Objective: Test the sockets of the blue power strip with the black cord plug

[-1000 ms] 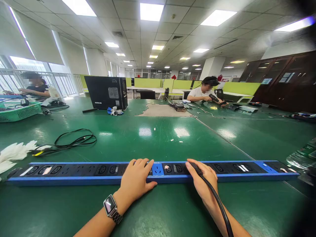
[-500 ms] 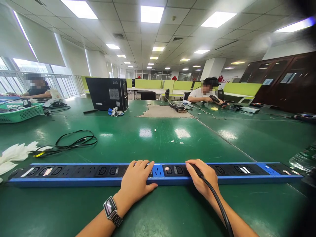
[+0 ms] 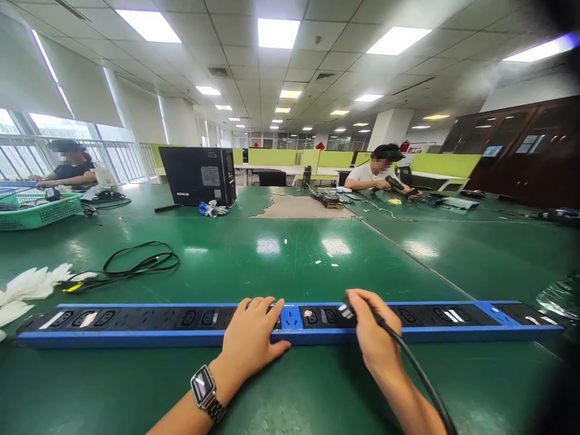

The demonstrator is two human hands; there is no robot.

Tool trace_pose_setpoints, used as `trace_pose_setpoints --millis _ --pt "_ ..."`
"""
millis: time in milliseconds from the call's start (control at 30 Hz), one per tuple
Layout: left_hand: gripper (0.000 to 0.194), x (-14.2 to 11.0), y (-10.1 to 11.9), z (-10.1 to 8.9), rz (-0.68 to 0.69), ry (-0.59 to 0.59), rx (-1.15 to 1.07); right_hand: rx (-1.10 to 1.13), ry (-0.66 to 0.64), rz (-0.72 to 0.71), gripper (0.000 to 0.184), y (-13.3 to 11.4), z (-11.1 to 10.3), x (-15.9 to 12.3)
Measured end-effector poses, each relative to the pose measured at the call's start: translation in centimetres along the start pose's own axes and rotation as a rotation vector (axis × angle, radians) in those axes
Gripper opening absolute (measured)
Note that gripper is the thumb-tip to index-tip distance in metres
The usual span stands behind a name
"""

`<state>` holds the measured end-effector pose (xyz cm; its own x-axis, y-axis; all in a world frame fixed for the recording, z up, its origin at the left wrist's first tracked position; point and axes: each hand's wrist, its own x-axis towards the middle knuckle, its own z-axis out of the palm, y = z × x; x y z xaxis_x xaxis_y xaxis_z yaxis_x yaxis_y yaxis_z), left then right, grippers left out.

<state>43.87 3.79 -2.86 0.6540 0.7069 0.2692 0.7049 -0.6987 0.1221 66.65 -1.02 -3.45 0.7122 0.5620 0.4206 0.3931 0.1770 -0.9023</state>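
Note:
A long blue and black power strip (image 3: 149, 339) lies across the green table in front of me, with rows of sockets facing up. Its middle is gripped by my left hand (image 3: 251, 332): the fingers lie over the top and far side, the thumb against the near side. To the right, my right hand (image 3: 379, 332) pinches a black power plug (image 3: 349, 301) just over the strip. The plug's metal prongs show, pointing left and out of any socket. From it a thick black cable (image 3: 423, 377) runs down past my wrist to the bottom edge.
A coiled black cable (image 3: 140, 266) and white gloves (image 3: 34, 284) lie at left, near a green basket (image 3: 40, 212). Farther back stand a black computer case (image 3: 194, 175) and blue-white gloves (image 3: 212, 209). One person (image 3: 374, 175) works across the table; another (image 3: 67, 166) sits far left.
My right hand has lifted and tilted the plug away from the strip, so its prongs now show. My left hand stays on the strip.

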Motion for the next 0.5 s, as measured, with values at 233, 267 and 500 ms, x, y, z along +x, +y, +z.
trace_pose_setpoints --millis 233,267,500 --pt "0.069 0.0 0.1 -0.2 0.011 0.023 -0.042 -0.243 -0.527 -0.225 0.03 -3.6 4.1 -4.1" --pt "0.068 0.0 0.1 -0.2 0.011 0.024 -0.044 -0.29 -0.521 -0.246 0.03 -3.8 4.5 -4.2" --pt "0.057 0.0 0.1 -0.1 0.014 0.023 -0.057 -0.749 -0.432 -0.547 0.024 -4.0 6.0 -4.5"
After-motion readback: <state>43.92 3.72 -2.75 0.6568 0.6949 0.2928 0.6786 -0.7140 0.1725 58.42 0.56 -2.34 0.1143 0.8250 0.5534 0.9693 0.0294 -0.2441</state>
